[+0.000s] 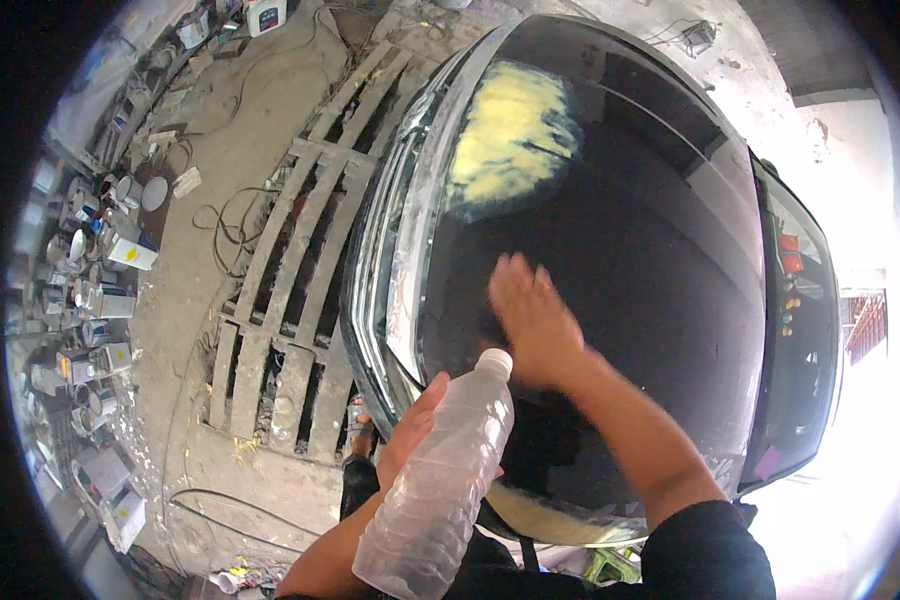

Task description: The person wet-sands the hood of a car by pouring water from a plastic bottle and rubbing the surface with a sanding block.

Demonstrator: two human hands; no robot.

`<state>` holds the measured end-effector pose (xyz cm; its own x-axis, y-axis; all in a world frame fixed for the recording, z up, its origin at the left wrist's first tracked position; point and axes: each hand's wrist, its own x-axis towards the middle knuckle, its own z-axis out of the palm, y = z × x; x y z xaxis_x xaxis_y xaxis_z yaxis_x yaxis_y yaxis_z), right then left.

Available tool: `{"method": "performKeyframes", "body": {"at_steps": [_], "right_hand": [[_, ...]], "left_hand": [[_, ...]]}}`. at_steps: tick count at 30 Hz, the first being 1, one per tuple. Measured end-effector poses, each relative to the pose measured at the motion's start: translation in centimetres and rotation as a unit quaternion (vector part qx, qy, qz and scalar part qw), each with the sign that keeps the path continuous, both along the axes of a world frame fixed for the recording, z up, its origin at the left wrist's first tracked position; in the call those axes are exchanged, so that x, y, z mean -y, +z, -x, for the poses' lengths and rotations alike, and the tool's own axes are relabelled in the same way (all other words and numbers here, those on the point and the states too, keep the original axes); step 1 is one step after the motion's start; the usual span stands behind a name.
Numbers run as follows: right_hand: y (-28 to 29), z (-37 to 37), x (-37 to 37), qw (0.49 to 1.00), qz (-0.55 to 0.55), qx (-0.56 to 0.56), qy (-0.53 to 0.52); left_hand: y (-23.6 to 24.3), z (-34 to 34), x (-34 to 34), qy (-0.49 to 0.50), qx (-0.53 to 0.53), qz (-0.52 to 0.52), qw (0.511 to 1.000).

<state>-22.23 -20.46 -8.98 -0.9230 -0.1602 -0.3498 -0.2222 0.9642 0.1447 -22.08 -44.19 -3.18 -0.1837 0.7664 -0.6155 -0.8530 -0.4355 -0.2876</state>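
My left hand (410, 432) is wrapped round a clear ribbed plastic bottle (438, 485) with a white cap, held tilted at the near front corner of a car. Most of the fingers are hidden behind the bottle. Just beyond the cap, my right hand (535, 322) is stretched out flat over the dark car hood (660, 260), slightly blurred and holding nothing. Whether its palm touches the hood I cannot tell. A rough patch of yellow filler (508, 130) covers the far front part of the hood.
A slatted wooden pallet (300, 255) lies on the floor left of the car's front. Many cans and containers (95, 310) crowd the far left. A cable (232, 235) loops across the floor. The windshield (805, 330) is at the right.
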Motion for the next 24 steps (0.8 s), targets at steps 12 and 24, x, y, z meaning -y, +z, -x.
{"method": "performKeyframes", "body": {"at_steps": [12,24], "right_hand": [[0.5,-8.6,2.4,0.993,-0.011,0.052,0.103],[-3.8,-4.3,5.4,0.990,0.041,-0.026,0.131]], "left_hand": [[-3.2,-3.7,0.0,-0.061,-0.042,-0.123,0.990],[-2.9,-5.6,-1.2,-0.036,-0.163,-0.022,0.986]]}}
